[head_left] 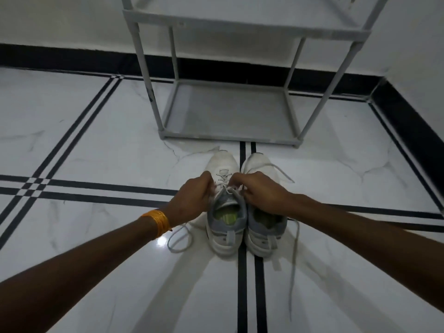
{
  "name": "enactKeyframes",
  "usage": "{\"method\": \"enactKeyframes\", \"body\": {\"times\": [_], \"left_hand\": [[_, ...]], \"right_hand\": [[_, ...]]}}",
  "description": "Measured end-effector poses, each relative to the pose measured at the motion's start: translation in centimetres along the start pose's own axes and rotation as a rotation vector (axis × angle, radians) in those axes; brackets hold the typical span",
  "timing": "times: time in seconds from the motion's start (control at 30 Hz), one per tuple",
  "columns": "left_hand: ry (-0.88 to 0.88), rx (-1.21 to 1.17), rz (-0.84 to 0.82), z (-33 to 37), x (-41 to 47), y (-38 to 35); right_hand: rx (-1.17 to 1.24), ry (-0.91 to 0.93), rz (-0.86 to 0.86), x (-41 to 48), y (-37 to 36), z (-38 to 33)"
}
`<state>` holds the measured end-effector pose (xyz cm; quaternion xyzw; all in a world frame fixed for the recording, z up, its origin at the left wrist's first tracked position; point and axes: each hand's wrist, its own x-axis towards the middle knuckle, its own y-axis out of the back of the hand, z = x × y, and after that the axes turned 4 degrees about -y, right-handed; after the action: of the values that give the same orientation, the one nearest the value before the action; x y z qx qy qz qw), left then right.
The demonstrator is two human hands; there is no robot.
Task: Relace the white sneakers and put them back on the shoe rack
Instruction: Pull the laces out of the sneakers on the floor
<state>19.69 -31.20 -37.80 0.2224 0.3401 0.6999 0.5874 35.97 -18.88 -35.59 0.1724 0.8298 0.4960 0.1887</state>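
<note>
Lacing the left sneaker [224, 200]: left hand [192, 195] and right hand [260, 194] pinch its lace [225, 186] near the top eyelets. Next, likely: the right sneaker [264, 227], then the shoe rack [228, 111].

Occlusions, head view
Shoe rack [245, 27] top cut by upper edge; both hands' fingertips hidden at left sneaker [224, 164] laces; right sneaker [258, 162] midsection covered.

Home entryway: shoe rack [240, 32], marble-tile floor [96, 140], black skirting [72, 56].
</note>
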Motion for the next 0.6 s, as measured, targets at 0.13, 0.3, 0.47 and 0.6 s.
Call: {"method": "enactKeyframes", "body": {"times": [0.13,0.3,0.47,0.6], "left_hand": [[0.062,-0.006,0.036,0.6,-0.4,-0.7],[0.091,-0.016,0.048,0.7,-0.1,-0.1],[0.168,-0.170,0.059,0.8,0.3,0.2],[0.212,-0.249,0.083,0.7,0.5,-0.4]], "right_hand": [[-0.198,0.039,0.086,-0.2,-0.7,-0.7],[-0.370,0.171,-0.003,0.2,-0.9,0.1],[0.357,-0.095,0.053,-0.7,-1.5,0.9],[0.640,-0.196,0.162,-0.9,-2.0,1.0]]}}
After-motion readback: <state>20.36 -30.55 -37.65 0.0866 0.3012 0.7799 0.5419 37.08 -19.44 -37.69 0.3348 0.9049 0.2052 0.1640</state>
